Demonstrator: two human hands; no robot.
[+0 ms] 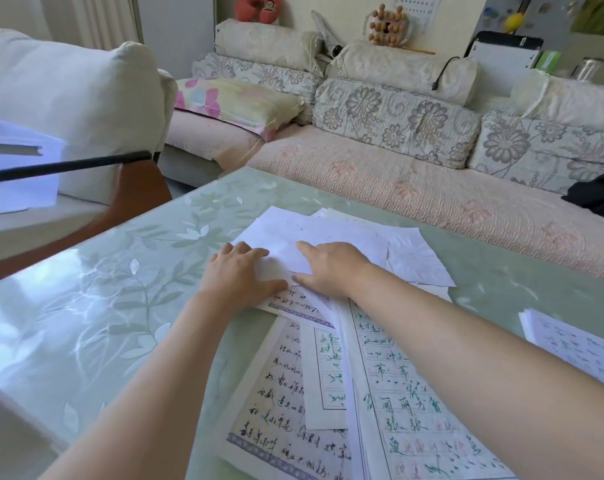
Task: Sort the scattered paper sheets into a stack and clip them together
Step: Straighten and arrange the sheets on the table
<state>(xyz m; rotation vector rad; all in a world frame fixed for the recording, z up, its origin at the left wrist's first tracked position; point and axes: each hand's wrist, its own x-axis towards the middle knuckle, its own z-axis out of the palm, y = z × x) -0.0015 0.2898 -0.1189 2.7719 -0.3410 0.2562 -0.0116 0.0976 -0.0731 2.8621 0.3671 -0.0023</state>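
Left hand (240, 273) and right hand (331, 268) press scattered paper sheets (335, 228).

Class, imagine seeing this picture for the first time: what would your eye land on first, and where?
At mid-table, the left hand and right hand rest side by side on blank white sheets. Nearer the camera, handwritten sheets fan out overlapping on the glossy green table. Behind it runs a floral-cushioned sofa.
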